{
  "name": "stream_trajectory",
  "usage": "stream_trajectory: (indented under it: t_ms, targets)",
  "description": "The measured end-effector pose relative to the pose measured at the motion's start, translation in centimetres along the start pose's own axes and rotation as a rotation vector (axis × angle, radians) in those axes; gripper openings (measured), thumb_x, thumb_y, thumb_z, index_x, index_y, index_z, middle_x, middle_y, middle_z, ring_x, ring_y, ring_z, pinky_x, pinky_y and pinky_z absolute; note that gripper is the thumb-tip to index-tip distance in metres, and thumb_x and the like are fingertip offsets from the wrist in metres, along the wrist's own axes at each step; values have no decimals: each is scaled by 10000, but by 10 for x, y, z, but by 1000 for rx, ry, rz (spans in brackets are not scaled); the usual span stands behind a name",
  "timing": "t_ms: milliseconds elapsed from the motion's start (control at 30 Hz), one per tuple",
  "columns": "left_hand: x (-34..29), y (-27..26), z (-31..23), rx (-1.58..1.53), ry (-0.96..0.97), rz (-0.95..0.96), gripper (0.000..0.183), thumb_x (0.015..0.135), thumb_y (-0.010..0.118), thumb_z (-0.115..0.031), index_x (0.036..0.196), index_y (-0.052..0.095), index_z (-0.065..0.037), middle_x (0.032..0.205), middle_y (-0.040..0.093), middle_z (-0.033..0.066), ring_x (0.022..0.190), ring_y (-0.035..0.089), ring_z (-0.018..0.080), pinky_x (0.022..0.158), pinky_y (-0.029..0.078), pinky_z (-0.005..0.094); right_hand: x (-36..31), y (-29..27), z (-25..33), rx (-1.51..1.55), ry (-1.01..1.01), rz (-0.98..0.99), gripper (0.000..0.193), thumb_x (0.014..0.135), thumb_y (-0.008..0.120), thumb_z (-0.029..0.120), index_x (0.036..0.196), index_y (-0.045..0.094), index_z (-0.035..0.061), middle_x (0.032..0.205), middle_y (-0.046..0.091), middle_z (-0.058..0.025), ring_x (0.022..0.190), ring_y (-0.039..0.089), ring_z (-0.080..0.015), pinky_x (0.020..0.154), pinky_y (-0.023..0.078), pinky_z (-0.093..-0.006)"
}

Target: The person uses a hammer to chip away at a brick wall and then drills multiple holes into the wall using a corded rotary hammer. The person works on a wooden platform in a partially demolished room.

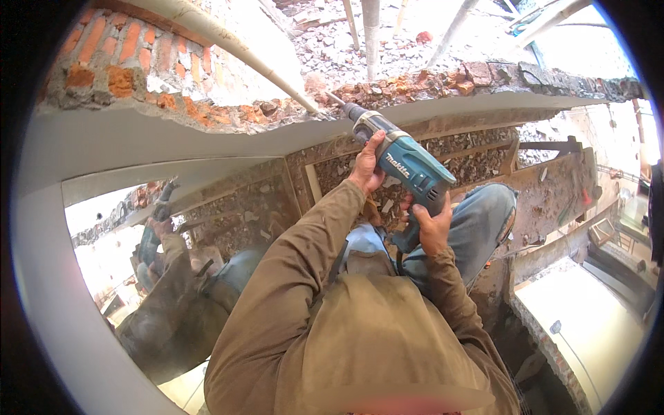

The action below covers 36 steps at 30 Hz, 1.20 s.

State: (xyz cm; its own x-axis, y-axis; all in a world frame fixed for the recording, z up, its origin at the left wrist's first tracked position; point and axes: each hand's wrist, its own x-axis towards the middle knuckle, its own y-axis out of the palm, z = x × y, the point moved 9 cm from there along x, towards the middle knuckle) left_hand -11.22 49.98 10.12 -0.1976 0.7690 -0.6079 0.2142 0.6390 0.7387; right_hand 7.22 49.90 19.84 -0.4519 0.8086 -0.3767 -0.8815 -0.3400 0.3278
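Both my hands hold a teal rotary hammer drill (411,162), which slants up and to the left. My left hand (368,164) is closed around its front part, just behind the dark chuck. Around the rear handle, my right hand (434,227) is wrapped near the trigger. The drill's bit (335,99) reaches the broken edge of the brick wall (277,114); whether its tip touches the brick or stands just off it, I cannot tell.
A long pole (242,59) leans down to the broken edge by the bit. Beyond lies brick rubble (318,41) with more poles. At left, a reflective pane (187,277) mirrors my arms and the drill. Wooden boards (546,197) and debris lie right of my bent knee.
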Motion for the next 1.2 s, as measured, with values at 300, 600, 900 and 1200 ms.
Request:
stream_trajectory:
  t_ms: [300,600,900,1200]
  targets:
    - [-78,97,76,-86,-129,234,528,969,725,-441,1314,621,-56,1231,710,89,1111,694,223,1030,548,396,-92,-24,125,-190,-30,-100,540,852,659,-60,1355,465,-31,1105,683,-164,900,707,-232,669,594,-336]
    - [-49,80,76,-78,-161,287,589,970,677,-501,1314,627,-27,1209,725,119,1083,711,238,1039,544,393,-82,-36,71,-572,-58,-258,579,839,734,27,1351,473,-44,1061,678,-133,939,670,-196,804,554,-332]
    - [-22,82,47,-91,-149,361,589,955,731,-481,1326,622,-36,1250,717,123,1123,710,251,1039,558,419,-49,-11,82,-336,-12,-192,600,837,727,16,1376,470,-45,1097,683,-153,914,695,-202,764,580,-330]
    - [-132,90,99,-77,-62,226,580,971,729,-439,1390,583,-65,1358,663,91,1273,617,228,1141,449,418,-121,-56,146,-275,80,6,592,836,688,11,1377,454,-42,1102,685,-179,890,715,-244,715,624,-356]
